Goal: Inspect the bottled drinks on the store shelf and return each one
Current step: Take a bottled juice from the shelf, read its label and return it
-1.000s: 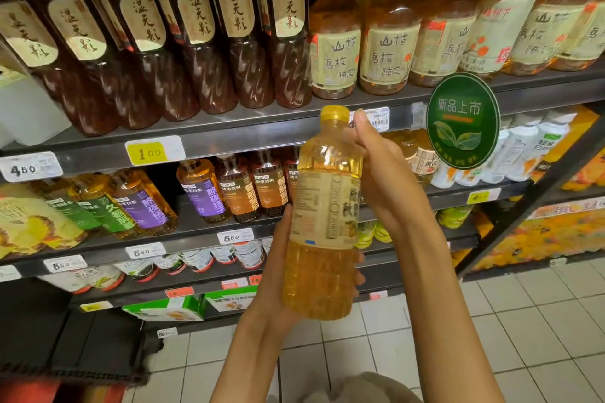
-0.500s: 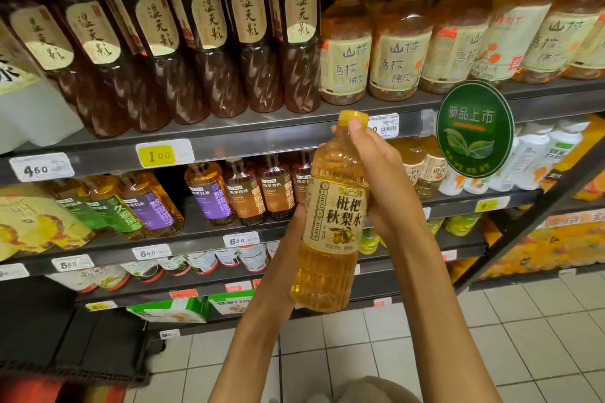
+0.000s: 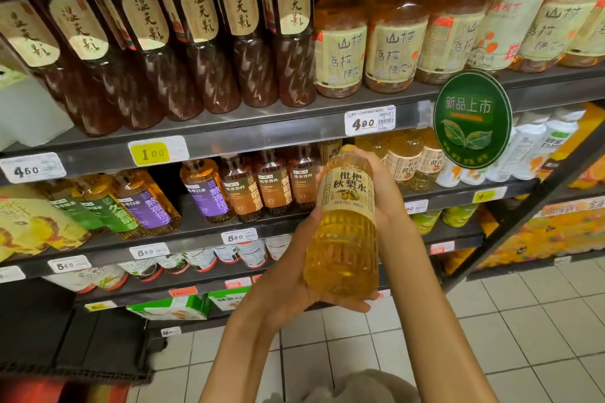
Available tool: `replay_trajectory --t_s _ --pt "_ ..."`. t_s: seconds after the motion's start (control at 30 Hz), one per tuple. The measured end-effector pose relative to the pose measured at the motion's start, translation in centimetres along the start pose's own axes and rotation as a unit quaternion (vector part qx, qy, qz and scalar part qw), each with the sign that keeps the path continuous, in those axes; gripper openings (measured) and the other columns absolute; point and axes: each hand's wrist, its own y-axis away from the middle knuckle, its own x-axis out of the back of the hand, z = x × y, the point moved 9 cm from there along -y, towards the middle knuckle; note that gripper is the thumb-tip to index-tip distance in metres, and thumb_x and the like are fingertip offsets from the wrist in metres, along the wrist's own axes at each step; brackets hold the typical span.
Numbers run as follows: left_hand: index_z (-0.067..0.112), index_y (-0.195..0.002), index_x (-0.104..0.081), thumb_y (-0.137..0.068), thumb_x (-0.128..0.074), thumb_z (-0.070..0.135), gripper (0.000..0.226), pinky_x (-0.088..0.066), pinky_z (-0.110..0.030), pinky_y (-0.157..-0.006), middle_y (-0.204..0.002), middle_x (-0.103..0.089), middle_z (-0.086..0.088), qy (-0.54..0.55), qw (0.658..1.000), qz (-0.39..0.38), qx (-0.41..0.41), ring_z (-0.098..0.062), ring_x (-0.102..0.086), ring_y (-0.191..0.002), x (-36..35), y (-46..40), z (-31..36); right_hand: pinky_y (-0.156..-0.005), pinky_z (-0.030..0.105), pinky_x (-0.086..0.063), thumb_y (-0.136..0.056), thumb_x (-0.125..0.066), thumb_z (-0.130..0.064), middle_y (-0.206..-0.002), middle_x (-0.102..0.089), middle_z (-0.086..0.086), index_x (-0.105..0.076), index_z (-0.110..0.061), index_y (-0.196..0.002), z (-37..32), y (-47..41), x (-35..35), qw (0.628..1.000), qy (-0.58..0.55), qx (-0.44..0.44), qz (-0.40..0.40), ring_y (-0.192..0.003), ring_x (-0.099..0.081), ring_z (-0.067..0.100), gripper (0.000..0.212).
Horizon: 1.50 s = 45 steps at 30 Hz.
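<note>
A clear bottle of yellow drink (image 3: 343,239) with a cream label and a yellow cap is held in front of the middle shelf (image 3: 262,229), label facing me, top tilted toward the shelf. My left hand (image 3: 291,285) cups its base and lower side from underneath. My right hand (image 3: 383,186) wraps the upper part from the right, near the neck. Just behind the cap, similar yellow bottles (image 3: 406,157) stand on the same shelf.
Dark brown bottles (image 3: 203,42) and amber white-capped bottles (image 3: 393,29) fill the upper shelf. Purple- and brown-labelled bottles (image 3: 248,186) stand left of the held one. A round green sign (image 3: 473,118) sticks out at the right. White floor tiles (image 3: 491,337) lie below.
The bottle has been turned from its back label to its front label and moved up and forward toward the middle shelf. The right hand slid from the cap onto the upper body.
</note>
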Motion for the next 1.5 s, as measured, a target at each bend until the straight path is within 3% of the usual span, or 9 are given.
replay_trajectory --t_s 0.13,0.33,0.5,0.63,0.77,1.0,1.17,1.4,1.5 --pt "0.014 -0.140 -0.038 -0.058 -0.072 0.070 0.104 -0.058 -0.042 -0.067 -0.110 -0.069 -0.018 -0.030 0.999 0.004 0.017 -0.035 -0.070 -0.090 0.5 -0.2 -0.5 -0.066 0.033 -0.046 -0.093 -0.050 -0.022 -0.065 -0.043 0.001 -0.047 -0.018 -0.064 0.2 -0.4 1.5 1.000 0.012 -0.001 0.018 -0.061 -0.047 0.017 0.029" --pt "0.048 -0.113 -0.054 -0.068 -0.057 0.069 0.049 -0.051 -0.024 -0.090 -0.111 -0.068 0.021 -0.278 0.954 0.110 -0.023 -0.001 -0.063 -0.106 2.4 -0.1 0.2 -0.079 0.041 -0.051 -0.085 -0.064 -0.039 -0.079 -0.062 0.005 -0.059 -0.017 -0.091 -2.0 0.3 2.4 0.981 0.172 0.071 0.047 -0.078 -0.061 0.024 0.023" --pt "0.046 -0.114 -0.051 -0.075 -0.073 0.033 0.046 -0.050 -0.017 -0.085 -0.110 -0.067 0.024 -0.323 0.937 0.122 -0.047 0.005 -0.061 -0.104 2.8 -1.1 -0.5 -0.082 0.038 -0.056 -0.082 -0.063 -0.036 -0.101 -0.073 0.008 -0.070 -0.022 -0.099 -2.4 1.3 1.1 0.950 0.281 0.135 -0.008 -0.094 -0.068 0.025 0.023" --pt "0.042 -0.109 -0.045 -0.078 -0.075 0.010 0.054 -0.045 0.000 -0.063 -0.093 -0.066 0.036 -0.328 0.931 0.144 -0.066 0.021 -0.058 -0.090 4.2 -2.1 -1.2 -0.090 0.036 -0.051 -0.091 -0.061 -0.033 -0.113 -0.071 0.001 -0.069 -0.033 -0.105 -2.3 1.7 1.2 0.919 0.373 0.130 -0.017 -0.110 -0.064 0.017 0.017" --pt "0.041 -0.111 -0.042 -0.075 -0.077 0.008 0.060 -0.046 -0.003 -0.065 -0.106 -0.061 0.021 -0.332 0.926 0.169 -0.066 0.011 -0.060 -0.093 5.9 -3.4 -2.0 -0.082 0.026 -0.053 -0.089 -0.062 -0.031 -0.104 -0.072 -0.005 -0.063 -0.026 -0.115 -2.0 2.3 2.7 0.907 0.406 0.114 0.004 -0.102 -0.067 0.012 0.026" --pt "0.022 -0.134 -0.036 -0.070 -0.078 0.001 0.079 -0.045 -0.038 -0.101 -0.124 -0.059 0.000 -0.328 0.921 0.200 -0.062 -0.014 -0.056 -0.115 7.4 -6.8 -4.6 -0.066 0.012 -0.050 -0.088 -0.067 -0.014 -0.089 -0.074 -0.008 -0.071 -0.018 -0.098 -1.8 2.5 4.6 0.914 0.379 0.139 0.035 -0.084 -0.068 0.002 0.012" --pt "0.012 -0.130 -0.038 -0.075 -0.071 -0.009 0.068 -0.047 -0.037 -0.098 -0.125 -0.057 -0.012 -0.286 0.913 0.268 -0.110 -0.026 -0.055 -0.117 8.8 -10.4 -3.2 -0.070 0.012 -0.049 -0.085 -0.069 -0.005 -0.095 -0.070 0.000 -0.070 -0.010 -0.100 -2.4 0.1 4.8 0.904 0.403 0.140 0.020 -0.084 -0.065 0.001 0.016" --pt "0.027 -0.117 -0.037 -0.076 -0.075 0.008 0.059 -0.040 -0.007 -0.069 -0.108 -0.054 0.008 -0.292 0.872 0.377 -0.115 -0.008 -0.055 -0.097 10.5 -14.6 0.2 -0.084 0.022 -0.051 -0.080 -0.071 0.005 -0.111 -0.066 0.010 -0.069 -0.008 -0.102 -5.1 -3.5 5.3 0.886 0.435 0.162 -0.013 -0.097 -0.061 0.013 0.026" --pt "0.018 -0.124 -0.041 -0.076 -0.075 0.004 0.060 -0.041 -0.018 -0.084 -0.111 -0.056 0.004 -0.299 0.852 0.415 -0.114 -0.010 -0.054 -0.101 10.4 -15.7 0.7 -0.080 0.022 -0.052 -0.077 -0.073 0.007 -0.103 -0.067 0.006 -0.069 -0.008 -0.099 -5.9 -4.8 5.3 0.869 0.461 0.176 -0.025 -0.086 -0.062 0.016 0.027"
